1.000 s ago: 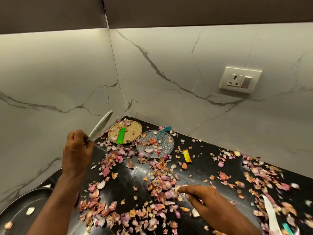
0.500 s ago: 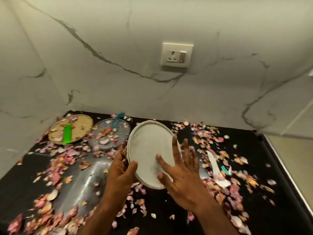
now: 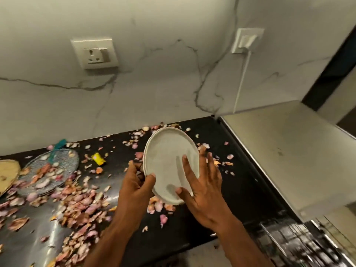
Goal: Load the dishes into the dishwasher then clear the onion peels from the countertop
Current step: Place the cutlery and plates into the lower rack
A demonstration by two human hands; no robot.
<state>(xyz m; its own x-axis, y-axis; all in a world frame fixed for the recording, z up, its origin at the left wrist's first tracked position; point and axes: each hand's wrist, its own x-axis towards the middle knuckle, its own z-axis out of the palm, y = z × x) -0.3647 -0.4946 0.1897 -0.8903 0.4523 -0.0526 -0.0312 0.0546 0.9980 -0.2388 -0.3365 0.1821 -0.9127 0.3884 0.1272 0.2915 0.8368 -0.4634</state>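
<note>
A round, matte white plate (image 3: 169, 166) with a low raised rim is up off the black glossy countertop (image 3: 240, 189), tilted so its face turns toward the camera. The left hand (image 3: 134, 186) grips its left edge, thumb curled over the rim on the face, the other fingers tucked behind. The right hand (image 3: 204, 191) lies flat against the plate's right side, fingers straight and spread, index finger and thumb pressing on the face while the others reach past the far edge. Both forearms rise from the near edge of the scene.

Papery pink and tan onion peels (image 3: 81, 205) are scattered all over the counter, thickest in a heap at near left, thinner along the far edge by the wall. At far left sits a glittery grey plate (image 3: 57, 166) strewn with peels, a teal utensil (image 3: 57, 146) resting across its far rim, and beside it the edge of a tan plate (image 3: 8, 172). A small yellow packet (image 3: 98, 158) lies between those plates and the held one. Behind, the veined marble wall carries a white socket (image 3: 95, 53). To the right stands a smooth steel surface (image 3: 289, 157); the near right corner is a blur of metal.
</note>
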